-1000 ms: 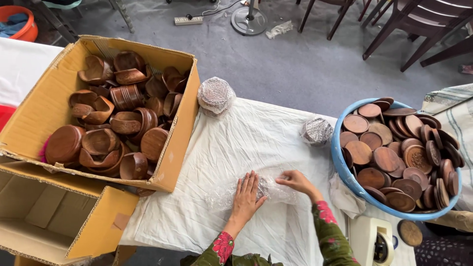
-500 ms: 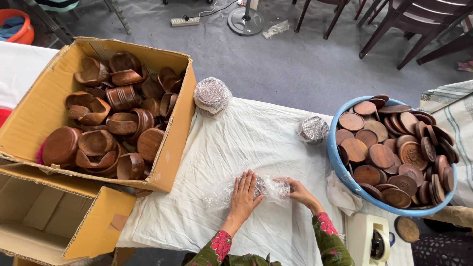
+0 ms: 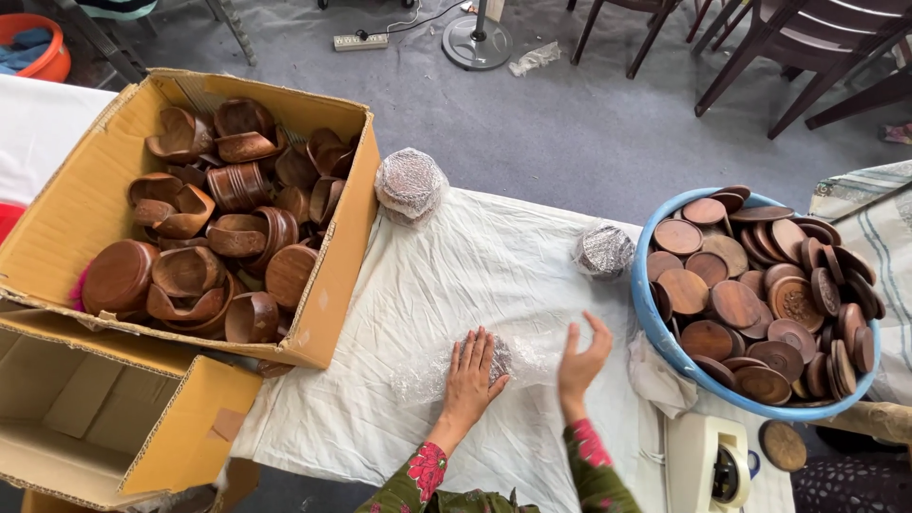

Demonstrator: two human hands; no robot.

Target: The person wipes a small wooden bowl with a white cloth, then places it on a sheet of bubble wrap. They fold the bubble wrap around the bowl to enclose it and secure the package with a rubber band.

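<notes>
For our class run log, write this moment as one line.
left hand: flat on plastic wrap | right hand: raised, open, empty | surface: white cloth

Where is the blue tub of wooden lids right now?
The blue tub sits at the table's right edge in the head view, just right of the right hand, with a small wrapped bundle at its left.

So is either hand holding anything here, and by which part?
Left hand lies flat on top of a small round object wrapped in clear plastic film, pressing rather than gripping. Right hand is open and empty.
</notes>
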